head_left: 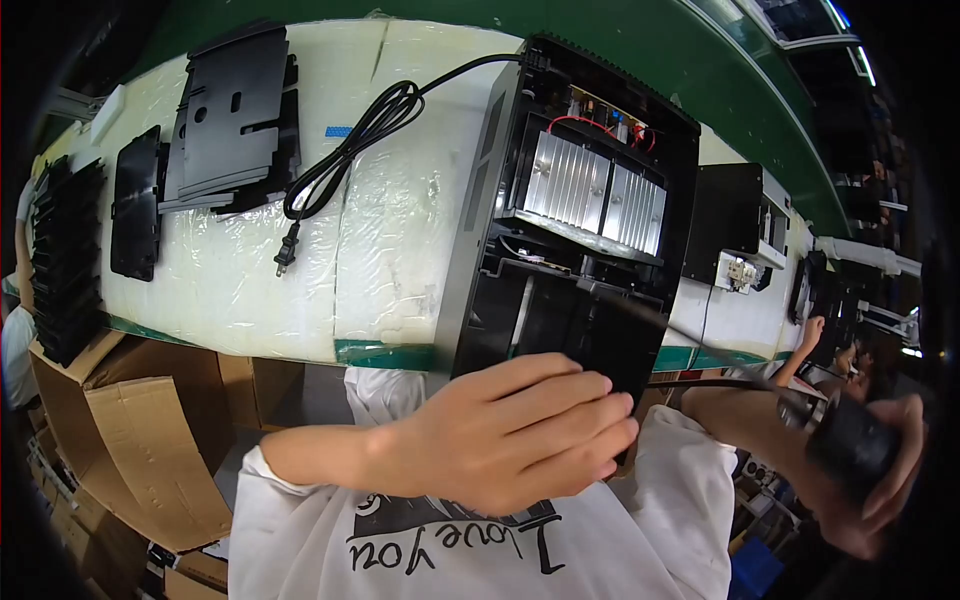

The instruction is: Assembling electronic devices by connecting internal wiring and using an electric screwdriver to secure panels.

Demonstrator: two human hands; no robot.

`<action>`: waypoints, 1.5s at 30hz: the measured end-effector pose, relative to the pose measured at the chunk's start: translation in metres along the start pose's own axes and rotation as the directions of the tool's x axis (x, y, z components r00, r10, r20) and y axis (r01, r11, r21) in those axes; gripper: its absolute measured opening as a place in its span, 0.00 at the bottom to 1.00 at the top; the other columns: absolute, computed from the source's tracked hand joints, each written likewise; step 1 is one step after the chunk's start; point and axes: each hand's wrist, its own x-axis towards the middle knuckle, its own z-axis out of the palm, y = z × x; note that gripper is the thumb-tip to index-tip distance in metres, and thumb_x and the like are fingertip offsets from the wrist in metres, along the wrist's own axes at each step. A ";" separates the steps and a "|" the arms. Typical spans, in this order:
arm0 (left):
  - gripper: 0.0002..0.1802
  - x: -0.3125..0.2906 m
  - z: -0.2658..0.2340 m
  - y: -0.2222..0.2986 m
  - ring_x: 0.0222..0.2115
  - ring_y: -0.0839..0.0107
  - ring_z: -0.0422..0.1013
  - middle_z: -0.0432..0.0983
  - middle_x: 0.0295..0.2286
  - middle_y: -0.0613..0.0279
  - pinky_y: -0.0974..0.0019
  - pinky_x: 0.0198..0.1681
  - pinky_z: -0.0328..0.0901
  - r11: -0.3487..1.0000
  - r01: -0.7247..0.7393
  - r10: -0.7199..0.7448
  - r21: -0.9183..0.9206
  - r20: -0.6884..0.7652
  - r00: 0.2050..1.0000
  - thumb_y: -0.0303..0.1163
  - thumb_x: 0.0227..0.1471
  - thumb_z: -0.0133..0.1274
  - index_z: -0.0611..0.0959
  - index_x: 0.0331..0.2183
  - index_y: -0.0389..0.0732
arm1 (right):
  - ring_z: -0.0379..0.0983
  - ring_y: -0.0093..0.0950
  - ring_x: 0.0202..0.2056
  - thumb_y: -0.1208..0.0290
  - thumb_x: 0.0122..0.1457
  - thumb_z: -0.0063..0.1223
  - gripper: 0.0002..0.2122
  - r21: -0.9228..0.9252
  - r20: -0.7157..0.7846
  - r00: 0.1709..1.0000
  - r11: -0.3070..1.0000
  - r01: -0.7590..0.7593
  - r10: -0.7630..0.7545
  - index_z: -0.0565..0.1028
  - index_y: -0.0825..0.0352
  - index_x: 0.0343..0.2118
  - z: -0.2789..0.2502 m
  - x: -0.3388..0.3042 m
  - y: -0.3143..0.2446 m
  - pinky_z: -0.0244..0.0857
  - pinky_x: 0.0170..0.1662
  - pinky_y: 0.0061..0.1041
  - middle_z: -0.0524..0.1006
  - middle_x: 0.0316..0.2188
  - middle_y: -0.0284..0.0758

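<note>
An open black metal casing (470, 270) lies lengthwise in front of me, its near end at my body. Inside it are silver finned heatsinks (595, 190) and a circuit board with red wires (605, 118). My left hand (510, 430) is closed over the near end of the casing, fingers side by side; its thumb is hidden. Off to the right, my right hand (885, 490) is wrapped around a black electric screwdriver (850, 445). The long thin bit slants left toward the casing; its tip is blurred. A black power cord (365, 135) runs from the casing's far end.
Flat black metal panels (235, 115), a smaller black plate (137, 205) and a stack of black parts (68, 255) lie left on the foam-covered bench (390, 260). Another black unit (730, 205) stands right. A cardboard box (150, 440) is below left. Other people's arms (810, 340) show at both sides.
</note>
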 end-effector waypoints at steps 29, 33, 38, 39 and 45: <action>0.44 0.019 0.011 -0.024 0.59 0.41 0.44 0.57 0.55 0.41 0.35 0.58 0.40 0.951 -0.058 -0.200 0.302 0.750 0.630 0.64 0.30 0.57 0.78 0.39 0.34 | 0.60 0.08 0.11 0.82 0.43 0.60 0.13 0.069 -0.426 0.852 0.950 -0.303 0.303 0.64 0.63 0.20 -0.025 -0.042 -0.005 0.52 0.16 -0.01 0.70 0.14 0.21; 0.43 0.015 0.012 -0.029 0.58 0.41 0.47 0.59 0.53 0.40 0.37 0.59 0.40 0.978 -0.001 -0.153 0.211 0.715 0.682 0.61 0.27 0.60 0.78 0.37 0.33 | 0.63 0.10 0.12 0.78 0.45 0.60 0.12 -0.106 -0.384 0.877 0.930 -0.351 0.288 0.64 0.64 0.21 -0.039 -0.051 0.016 0.54 0.16 0.01 0.70 0.14 0.24; 0.43 0.008 0.014 -0.030 0.57 0.42 0.50 0.61 0.51 0.40 0.38 0.60 0.40 0.987 0.072 -0.150 0.145 0.647 0.748 0.60 0.27 0.60 0.77 0.37 0.31 | 0.68 0.17 0.15 0.66 0.50 0.60 0.13 -0.518 -0.220 0.937 0.781 -0.349 0.273 0.65 0.64 0.24 -0.046 -0.058 0.033 0.60 0.17 0.05 0.72 0.15 0.29; 0.43 0.005 0.016 -0.029 0.57 0.43 0.51 0.61 0.51 0.40 0.38 0.60 0.39 0.986 0.107 -0.165 0.129 0.647 0.744 0.60 0.27 0.60 0.77 0.37 0.31 | 0.69 0.18 0.15 0.63 0.51 0.60 0.14 -0.587 -0.183 0.943 0.738 -0.332 0.279 0.65 0.64 0.25 -0.046 -0.059 0.035 0.61 0.17 0.06 0.73 0.15 0.30; 0.44 0.004 0.019 -0.030 0.57 0.45 0.50 0.60 0.51 0.39 0.37 0.60 0.35 0.975 0.034 -0.164 0.220 0.608 0.777 0.62 0.29 0.58 0.76 0.39 0.32 | 0.72 0.25 0.21 0.54 0.52 0.58 0.17 -0.634 -0.122 0.624 0.423 -0.647 0.772 0.66 0.61 0.26 -0.039 -0.031 0.027 0.65 0.41 0.19 0.74 0.16 0.32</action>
